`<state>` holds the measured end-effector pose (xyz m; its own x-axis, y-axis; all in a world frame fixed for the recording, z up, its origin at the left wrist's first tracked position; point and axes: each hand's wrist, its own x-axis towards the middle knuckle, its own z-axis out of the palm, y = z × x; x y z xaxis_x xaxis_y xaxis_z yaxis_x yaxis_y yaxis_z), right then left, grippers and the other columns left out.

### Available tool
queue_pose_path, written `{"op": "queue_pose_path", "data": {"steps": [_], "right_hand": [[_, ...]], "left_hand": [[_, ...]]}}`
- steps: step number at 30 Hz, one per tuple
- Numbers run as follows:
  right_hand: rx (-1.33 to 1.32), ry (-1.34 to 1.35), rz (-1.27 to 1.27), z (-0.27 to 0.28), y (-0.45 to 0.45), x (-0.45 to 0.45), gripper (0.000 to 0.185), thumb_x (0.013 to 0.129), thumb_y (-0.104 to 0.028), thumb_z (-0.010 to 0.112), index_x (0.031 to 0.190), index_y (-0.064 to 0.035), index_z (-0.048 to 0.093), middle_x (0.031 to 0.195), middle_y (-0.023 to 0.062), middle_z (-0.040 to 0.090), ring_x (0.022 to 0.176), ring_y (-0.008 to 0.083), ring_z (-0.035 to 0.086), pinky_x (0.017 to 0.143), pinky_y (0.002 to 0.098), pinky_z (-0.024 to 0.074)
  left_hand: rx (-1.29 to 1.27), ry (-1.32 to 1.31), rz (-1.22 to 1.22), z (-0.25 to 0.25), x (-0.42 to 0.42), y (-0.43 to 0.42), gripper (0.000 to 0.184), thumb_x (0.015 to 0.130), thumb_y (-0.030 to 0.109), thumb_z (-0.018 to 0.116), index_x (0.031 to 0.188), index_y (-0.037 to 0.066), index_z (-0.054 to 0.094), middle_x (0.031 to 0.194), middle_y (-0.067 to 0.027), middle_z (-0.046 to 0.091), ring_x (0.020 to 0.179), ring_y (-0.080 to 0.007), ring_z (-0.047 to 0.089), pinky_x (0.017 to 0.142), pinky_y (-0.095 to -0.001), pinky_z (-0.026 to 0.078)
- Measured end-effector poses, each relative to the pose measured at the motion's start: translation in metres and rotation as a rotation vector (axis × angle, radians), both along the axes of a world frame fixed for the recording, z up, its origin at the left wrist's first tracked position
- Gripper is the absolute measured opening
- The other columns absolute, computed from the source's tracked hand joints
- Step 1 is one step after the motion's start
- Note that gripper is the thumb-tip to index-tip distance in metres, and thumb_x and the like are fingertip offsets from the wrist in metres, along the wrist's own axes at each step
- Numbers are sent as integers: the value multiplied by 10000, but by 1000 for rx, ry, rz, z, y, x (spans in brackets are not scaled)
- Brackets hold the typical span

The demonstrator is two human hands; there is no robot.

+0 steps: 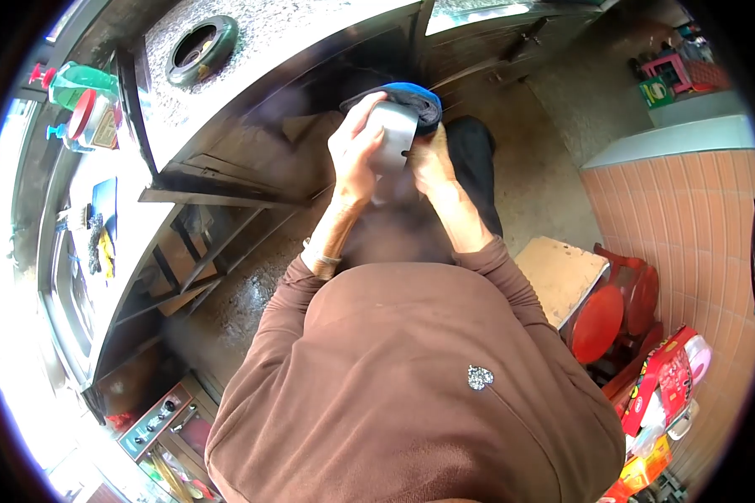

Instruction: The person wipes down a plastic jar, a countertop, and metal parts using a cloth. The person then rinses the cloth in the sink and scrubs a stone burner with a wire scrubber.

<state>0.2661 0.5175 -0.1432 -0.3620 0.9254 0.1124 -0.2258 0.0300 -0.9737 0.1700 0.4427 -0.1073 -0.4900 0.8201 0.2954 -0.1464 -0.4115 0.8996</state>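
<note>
A flat silver metal plate (394, 134), with a dark hole or notch near its lower right corner, is held up in front of my body. My left hand (356, 159) grips its left side, the fingers curled over the upper edge. Just behind and above the plate is a rolled, dark grey bundle with blue on the outside (428, 105), which looks like folded cloth. My right hand (434, 168) is closed below the bundle, at the plate's right edge. Its fingertips are partly hidden, so I cannot see exactly what they press on.
A counter (268, 25) curves along the left, bearing a dark round bowl-like ring (201, 50) and a green bottle (84, 85). On the right are a small wooden-topped table (560, 272), red stools (597, 323) and a tiled partition (671, 197). A cabinet (172, 427) stands lower left.
</note>
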Motion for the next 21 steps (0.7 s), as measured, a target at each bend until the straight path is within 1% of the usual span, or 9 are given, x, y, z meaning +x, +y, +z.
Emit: {"op": "queue_pose_path", "data": {"steps": [1,4,5,8,11,15,16,18,21], "right_hand": [[-394,-46,110,1,-1,3,292,959,-218,601,1216,-79,605,1130,52,663,1014,175,637,866,327,520],[-583,118,288,8,-15,12,325,982,-281,579,1243,-86,591,1178,60,649,1045,174,625,881,334,512],[-633,103,313,15,-18,17,370,990,-285,574,1298,-79,565,1213,59,635,1089,179,610,925,330,495],[-534,29,392,32,-25,31,469,942,-281,649,1348,-75,535,1248,65,617,1142,178,585,968,327,474],[-361,104,403,49,-30,37,554,883,-256,720,1364,-66,523,1271,64,600,1176,168,560,1002,319,451],[-121,-57,312,59,-23,53,265,856,-101,726,1105,-29,676,1026,41,682,942,143,638,839,279,513],[-162,58,275,87,-29,57,197,873,-49,690,1066,-18,668,997,25,677,922,127,630,827,276,508],[-164,76,224,80,-21,70,164,880,-38,676,1042,-22,665,988,21,672,914,120,627,840,278,501],[-44,165,72,89,-23,79,148,898,-58,661,1043,-28,670,989,29,675,927,123,624,857,281,495]], "left_hand": [[1,22,-14,2,-1,-2,529,811,193,583,1280,-48,606,1229,-118,632,1131,-194,575,1022,-299,405],[-66,185,-2,12,3,-6,620,787,309,544,1292,-47,602,1221,-148,642,1126,-236,583,1016,-319,401],[17,146,-85,4,-1,-5,533,789,178,635,1288,-7,617,1241,-108,626,1126,-195,576,999,-299,418],[88,194,-137,6,-1,-2,534,799,199,625,1284,-23,613,1228,-118,631,1113,-200,581,994,-304,425],[128,-231,-241,1,3,3,635,819,328,577,1282,-108,572,1187,-190,652,1100,-235,607,1020,-325,425],[47,-679,-196,8,7,12,705,908,464,418,1302,-108,539,1205,-294,638,1090,-374,637,1041,-416,454],[9,-750,-193,13,5,14,708,944,501,377,1300,-88,545,1204,-287,638,1063,-404,648,988,-451,505],[241,-993,-596,3,-7,20,701,961,524,353,1301,-56,551,1204,-280,635,1047,-434,651,902,-519,562],[155,-1024,-517,13,-3,22,654,954,515,378,1275,-22,567,1196,-259,639,1008,-444,661,739,-552,591]]}}
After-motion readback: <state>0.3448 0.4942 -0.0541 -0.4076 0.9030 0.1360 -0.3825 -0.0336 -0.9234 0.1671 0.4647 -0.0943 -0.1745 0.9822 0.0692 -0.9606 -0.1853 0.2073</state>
